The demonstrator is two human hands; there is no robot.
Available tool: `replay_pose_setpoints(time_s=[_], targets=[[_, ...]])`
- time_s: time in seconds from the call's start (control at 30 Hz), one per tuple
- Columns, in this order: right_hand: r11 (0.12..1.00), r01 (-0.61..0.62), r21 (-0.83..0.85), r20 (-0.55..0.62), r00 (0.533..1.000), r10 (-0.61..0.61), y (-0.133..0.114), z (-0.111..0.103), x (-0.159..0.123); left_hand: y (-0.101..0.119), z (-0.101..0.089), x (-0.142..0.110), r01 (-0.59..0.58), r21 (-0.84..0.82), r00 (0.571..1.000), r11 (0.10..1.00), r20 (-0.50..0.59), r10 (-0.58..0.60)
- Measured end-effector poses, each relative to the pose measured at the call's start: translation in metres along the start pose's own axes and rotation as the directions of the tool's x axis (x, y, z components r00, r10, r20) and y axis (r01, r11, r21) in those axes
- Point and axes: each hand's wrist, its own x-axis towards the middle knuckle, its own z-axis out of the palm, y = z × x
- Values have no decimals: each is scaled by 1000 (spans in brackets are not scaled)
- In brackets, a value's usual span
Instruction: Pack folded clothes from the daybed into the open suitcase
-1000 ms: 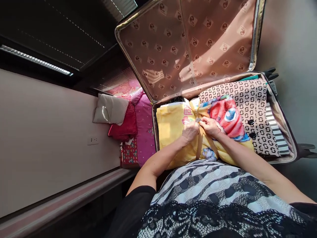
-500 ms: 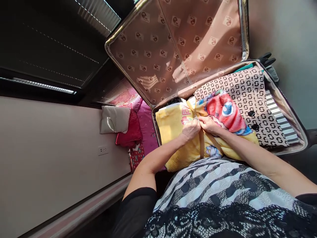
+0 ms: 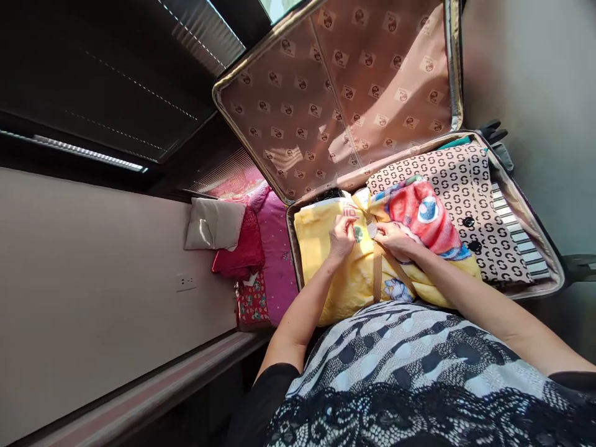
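Note:
Inside the open suitcase [image 3: 554,273] lies a folded yellow blanket [image 3: 316,242] with a red and blue printed part. Brown luggage straps [image 3: 377,273] cross over it and meet at a round, pale buckle [image 3: 371,230]. My right hand [image 3: 395,241] has its fingertips closed at the buckle's right edge. To the left of the buckle, my left hand [image 3: 342,237] is raised a little over the blanket, fingers bent together. Whatever those fingers pinch, if anything, is too small to make out.
A beige patterned cloth [image 3: 447,180] with black buttons and a striped item [image 3: 519,236] fill the suitcase's right side. The lined lid [image 3: 335,93] stands raised behind. At left are a pale cushion [image 3: 214,223], a red cushion [image 3: 239,248] and a purple bedspread [image 3: 277,248].
My left hand has come away from the buckle, moving left and slightly up. The right hand stays beside the buckle, which now shows between the hands. The whole view has shifted slightly.

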Motion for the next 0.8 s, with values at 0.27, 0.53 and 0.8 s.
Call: replay_pose_setpoints(time_s=[0.27,0.53,0.8], targets=[[947,174,-272,-68,978,-199,0,-32,-60,0,-5,4,-155,332,985,931,124,120],[972,212,-104,7,977,-212,29,-45,-49,-20,12,-11,-159,552,919,819,386,-82],[936,299,-185,-93,943,-320,8,-58,-62,-1,-1,-29,-127,515,947,848,316,-50]])
